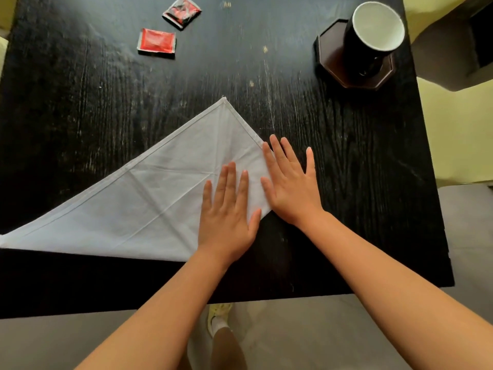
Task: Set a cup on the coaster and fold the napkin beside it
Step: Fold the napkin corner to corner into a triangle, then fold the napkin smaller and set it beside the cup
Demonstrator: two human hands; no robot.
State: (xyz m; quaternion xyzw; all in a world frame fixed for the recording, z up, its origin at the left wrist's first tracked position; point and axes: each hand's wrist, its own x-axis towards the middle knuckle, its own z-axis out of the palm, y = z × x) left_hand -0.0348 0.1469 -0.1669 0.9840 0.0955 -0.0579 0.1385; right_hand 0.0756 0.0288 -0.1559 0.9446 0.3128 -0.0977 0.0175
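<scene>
Your left hand (226,214) and right hand (290,188) lie flat, fingers straight and spread, side by side on the right end of a white napkin (128,209). The napkin is folded into a triangle on the dark table (80,102), its point aimed away from you. Far right, a black cup (373,36) with a white inside stands on a dark eight-sided coaster (330,52). Two red packets (156,40) lie at the far left.

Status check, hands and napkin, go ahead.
Left hand, right hand flat on napkin. Cup on coaster. Nothing in the way.
</scene>
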